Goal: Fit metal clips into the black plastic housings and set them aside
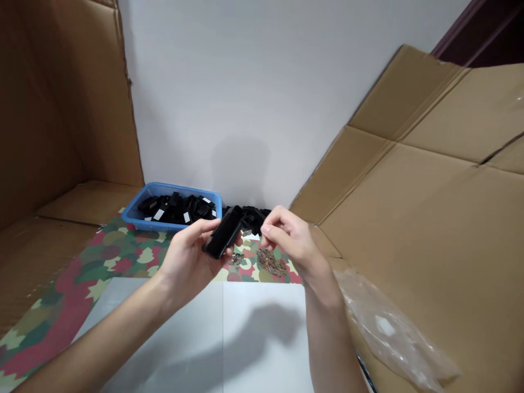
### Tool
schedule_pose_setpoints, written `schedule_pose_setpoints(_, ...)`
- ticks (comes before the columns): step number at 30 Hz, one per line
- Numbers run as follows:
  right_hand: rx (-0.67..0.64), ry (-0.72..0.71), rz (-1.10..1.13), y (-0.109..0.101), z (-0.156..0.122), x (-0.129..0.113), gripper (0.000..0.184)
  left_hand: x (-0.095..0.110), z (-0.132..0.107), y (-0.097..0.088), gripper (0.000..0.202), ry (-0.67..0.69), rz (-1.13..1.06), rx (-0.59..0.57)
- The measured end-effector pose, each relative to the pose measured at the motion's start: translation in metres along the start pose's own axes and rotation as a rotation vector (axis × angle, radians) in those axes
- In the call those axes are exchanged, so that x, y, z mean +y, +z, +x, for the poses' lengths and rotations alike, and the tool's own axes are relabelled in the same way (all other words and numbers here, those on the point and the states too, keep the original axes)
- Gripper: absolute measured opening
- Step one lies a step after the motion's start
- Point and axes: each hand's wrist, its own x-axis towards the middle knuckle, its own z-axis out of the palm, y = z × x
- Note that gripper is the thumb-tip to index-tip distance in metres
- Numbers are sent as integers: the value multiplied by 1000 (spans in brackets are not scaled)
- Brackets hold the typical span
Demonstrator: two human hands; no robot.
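My left hand [186, 259] grips a long black plastic case [225, 232], tilted, with its hollow side facing me. Just right of it, my right hand [290, 237] is closed in a pinch, apart from the case; whatever its fingertips hold, if anything, is too small to make out. Under the right hand lies a pile of small metal pieces [272, 264]. A smaller cluster of metal bits [236, 260] sits below the case. Behind the hands is a heap of black parts [254, 217], partly hidden by the case.
A blue basket [176, 189] with several black parts, some with white labels, stands against the back wall. White boards [262, 338] lie over the camouflage cloth [114, 256]. Cardboard [429, 234] walls both sides; a clear plastic bag [388, 327] lies at right.
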Motion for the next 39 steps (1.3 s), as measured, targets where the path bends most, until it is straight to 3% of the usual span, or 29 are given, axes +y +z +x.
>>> schedule_pose_setpoints(4,-189,109,-40,0,3,2,25,-2,1,-2,17,92,94,-69)
schedule_pose_setpoints(9,-210,119,74,6,2,3,16,-6,1,-5,14,152,183,-227)
schedule_pose_setpoints(13,4,31,-43,-5,-2,3,15,-5,1,-3,17,33,67,-106)
schedule_pose_setpoints(16,90,-122,-172,-16,-7,0,17,-4,0,-2,24,-140,58,-104)
schedule_pose_setpoints(19,46,-178,-287,-20,-11,-5,17,-6,2,-3,25,-211,76,-158)
schedule_pose_setpoints(25,-84,-136,-459,-14,-10,-13,16,-11,5,-5,21,-269,123,-207)
schedule_pose_setpoints(39,-145,-127,-669,-20,-12,-11,18,-16,12,-13,21,-338,202,-290)
